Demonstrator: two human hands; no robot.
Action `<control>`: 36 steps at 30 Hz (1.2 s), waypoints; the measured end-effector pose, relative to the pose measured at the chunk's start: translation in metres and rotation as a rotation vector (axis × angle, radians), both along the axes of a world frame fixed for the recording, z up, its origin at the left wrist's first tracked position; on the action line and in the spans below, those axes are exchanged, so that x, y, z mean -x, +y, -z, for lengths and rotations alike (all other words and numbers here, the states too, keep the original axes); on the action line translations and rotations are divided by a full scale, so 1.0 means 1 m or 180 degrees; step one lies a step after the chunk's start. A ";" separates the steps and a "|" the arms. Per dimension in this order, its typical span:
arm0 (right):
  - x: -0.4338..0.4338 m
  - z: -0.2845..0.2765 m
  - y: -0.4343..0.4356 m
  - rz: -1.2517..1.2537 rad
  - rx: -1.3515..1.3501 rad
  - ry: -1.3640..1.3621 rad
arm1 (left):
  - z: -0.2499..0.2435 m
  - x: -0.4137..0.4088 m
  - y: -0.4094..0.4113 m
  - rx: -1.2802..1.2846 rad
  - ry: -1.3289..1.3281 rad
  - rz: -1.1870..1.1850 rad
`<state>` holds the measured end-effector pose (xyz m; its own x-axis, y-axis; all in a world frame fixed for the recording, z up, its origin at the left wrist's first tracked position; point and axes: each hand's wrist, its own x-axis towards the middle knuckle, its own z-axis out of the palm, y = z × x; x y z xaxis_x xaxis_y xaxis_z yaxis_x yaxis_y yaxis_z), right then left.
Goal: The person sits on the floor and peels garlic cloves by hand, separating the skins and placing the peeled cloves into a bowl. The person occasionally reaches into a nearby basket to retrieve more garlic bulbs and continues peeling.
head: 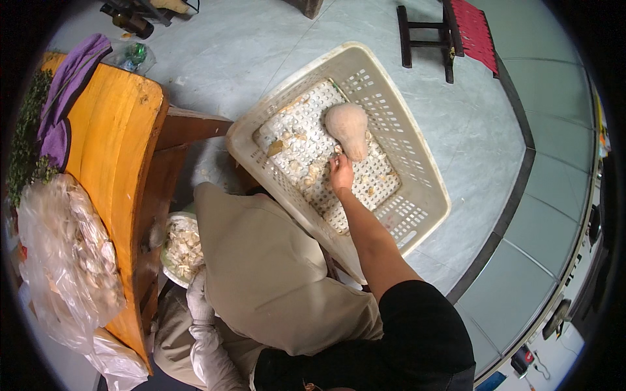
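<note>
My bare right hand [342, 173] reaches down into a pale plastic crate [430, 215] with perforated walls. Its bent fingers are at a small garlic piece [338, 148], close to the narrow end of a butternut squash [346, 123]. Whether they grip the piece is unclear. Loose garlic bits and skins [310, 173] are scattered over the crate floor. My left hand [199, 295], in a whitish glove, is low beside my knee at the near rim of a bowl [168, 271]. Whitish garlic-like pieces [183, 247] fill that bowl. My left fingers are mostly hidden.
On the left, a wooden bench [115, 107] carries a purple cloth [61, 97], green herbs [27, 127] and a clear plastic bag [63, 264] of garlic-like bulbs. A stool with a red woven seat [472, 34] stands beyond the crate. A dark bottle [129, 22] lies at far left.
</note>
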<state>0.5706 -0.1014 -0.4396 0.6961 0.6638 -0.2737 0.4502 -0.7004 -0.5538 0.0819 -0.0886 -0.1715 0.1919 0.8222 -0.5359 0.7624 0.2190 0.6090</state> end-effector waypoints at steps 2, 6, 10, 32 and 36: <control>0.003 -0.014 0.011 -0.0168 0.0323 -0.0072 | -0.002 0.000 -0.003 0.0055 0.0013 -0.0069; 0.001 -0.006 0.029 -0.0300 0.1019 -0.0313 | -0.009 -0.014 0.002 0.0311 -0.0187 -0.0370; -0.008 0.005 0.028 -0.0177 0.1255 -0.0064 | -0.018 -0.036 0.017 -0.0074 -0.0117 0.0098; -0.010 -0.004 -0.030 -0.0553 0.0088 0.0642 | 0.013 0.000 -0.006 -0.0287 0.0281 0.0659; -0.027 0.007 -0.067 -0.0618 -0.0279 0.0867 | 0.021 0.002 -0.003 -0.0436 0.0366 0.0848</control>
